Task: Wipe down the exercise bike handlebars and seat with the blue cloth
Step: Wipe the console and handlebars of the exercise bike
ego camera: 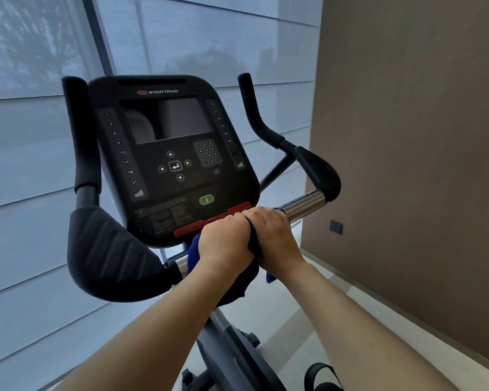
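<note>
Hands [226, 244] [274, 235] clamp cloth [237, 289] around bar [305, 203]; its loose tail risks slipping free, leaving chrome unwiped.

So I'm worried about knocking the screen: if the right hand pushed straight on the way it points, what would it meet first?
Probably the red strip along the console's bottom edge. The right hand, gripping the blue cloth on the crossbar, points forward and slightly left. Depth is unclear; it might pass underneath.
</note>
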`<action>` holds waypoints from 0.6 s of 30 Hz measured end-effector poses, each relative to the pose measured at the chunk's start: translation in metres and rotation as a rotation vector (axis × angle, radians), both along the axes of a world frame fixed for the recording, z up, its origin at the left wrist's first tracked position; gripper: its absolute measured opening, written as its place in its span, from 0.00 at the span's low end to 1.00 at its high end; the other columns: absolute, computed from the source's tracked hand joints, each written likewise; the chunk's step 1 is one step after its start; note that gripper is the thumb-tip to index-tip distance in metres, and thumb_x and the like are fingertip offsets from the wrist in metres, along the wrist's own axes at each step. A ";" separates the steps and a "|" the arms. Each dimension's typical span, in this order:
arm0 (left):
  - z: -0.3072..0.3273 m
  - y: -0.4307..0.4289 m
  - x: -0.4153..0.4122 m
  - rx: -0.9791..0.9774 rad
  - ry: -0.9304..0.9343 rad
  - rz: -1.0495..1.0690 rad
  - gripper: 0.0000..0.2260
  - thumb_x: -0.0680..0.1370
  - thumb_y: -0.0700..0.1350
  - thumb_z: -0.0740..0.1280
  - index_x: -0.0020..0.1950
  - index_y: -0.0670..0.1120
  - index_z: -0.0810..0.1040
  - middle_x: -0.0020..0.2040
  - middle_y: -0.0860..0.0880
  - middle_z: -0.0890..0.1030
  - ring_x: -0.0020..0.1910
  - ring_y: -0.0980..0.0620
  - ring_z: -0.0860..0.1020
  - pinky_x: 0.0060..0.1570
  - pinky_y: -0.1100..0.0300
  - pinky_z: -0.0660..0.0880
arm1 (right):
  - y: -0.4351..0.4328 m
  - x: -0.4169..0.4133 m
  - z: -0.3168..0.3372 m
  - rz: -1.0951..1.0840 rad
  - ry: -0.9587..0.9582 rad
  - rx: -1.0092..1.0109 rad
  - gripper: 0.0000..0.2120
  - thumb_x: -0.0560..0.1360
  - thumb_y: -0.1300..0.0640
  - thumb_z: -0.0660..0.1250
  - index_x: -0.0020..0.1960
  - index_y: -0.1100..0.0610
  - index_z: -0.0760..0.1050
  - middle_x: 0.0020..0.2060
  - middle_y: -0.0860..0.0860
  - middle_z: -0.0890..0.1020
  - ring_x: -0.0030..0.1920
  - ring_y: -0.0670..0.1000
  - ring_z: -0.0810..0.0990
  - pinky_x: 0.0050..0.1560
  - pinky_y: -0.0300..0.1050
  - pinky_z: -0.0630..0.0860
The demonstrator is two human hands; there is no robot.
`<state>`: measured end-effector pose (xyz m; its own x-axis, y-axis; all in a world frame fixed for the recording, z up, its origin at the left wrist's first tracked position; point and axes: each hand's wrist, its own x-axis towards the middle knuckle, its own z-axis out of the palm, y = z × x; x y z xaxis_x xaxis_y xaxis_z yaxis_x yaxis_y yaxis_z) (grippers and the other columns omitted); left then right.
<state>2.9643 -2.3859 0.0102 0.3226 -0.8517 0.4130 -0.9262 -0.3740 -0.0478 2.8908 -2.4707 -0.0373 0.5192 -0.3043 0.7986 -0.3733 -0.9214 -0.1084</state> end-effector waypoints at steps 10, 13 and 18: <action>-0.016 0.000 -0.008 -0.081 -0.235 0.022 0.06 0.79 0.44 0.59 0.54 0.46 0.72 0.44 0.51 0.78 0.38 0.52 0.77 0.35 0.61 0.70 | 0.005 0.002 -0.011 -0.130 -0.033 0.001 0.28 0.64 0.50 0.77 0.58 0.54 0.69 0.50 0.52 0.81 0.49 0.53 0.80 0.55 0.46 0.75; -0.013 0.004 -0.007 -0.045 -0.230 0.001 0.08 0.78 0.43 0.59 0.56 0.44 0.70 0.46 0.49 0.78 0.40 0.51 0.78 0.36 0.60 0.70 | 0.011 0.001 -0.007 -0.152 0.000 0.065 0.29 0.65 0.51 0.77 0.62 0.57 0.71 0.53 0.54 0.81 0.52 0.54 0.80 0.57 0.48 0.74; -0.004 0.004 0.000 0.033 -0.161 -0.089 0.17 0.75 0.44 0.63 0.61 0.41 0.66 0.51 0.45 0.76 0.46 0.47 0.77 0.39 0.58 0.67 | 0.015 -0.003 0.008 -0.162 0.125 0.144 0.24 0.71 0.53 0.72 0.64 0.55 0.69 0.57 0.51 0.78 0.57 0.51 0.76 0.63 0.46 0.71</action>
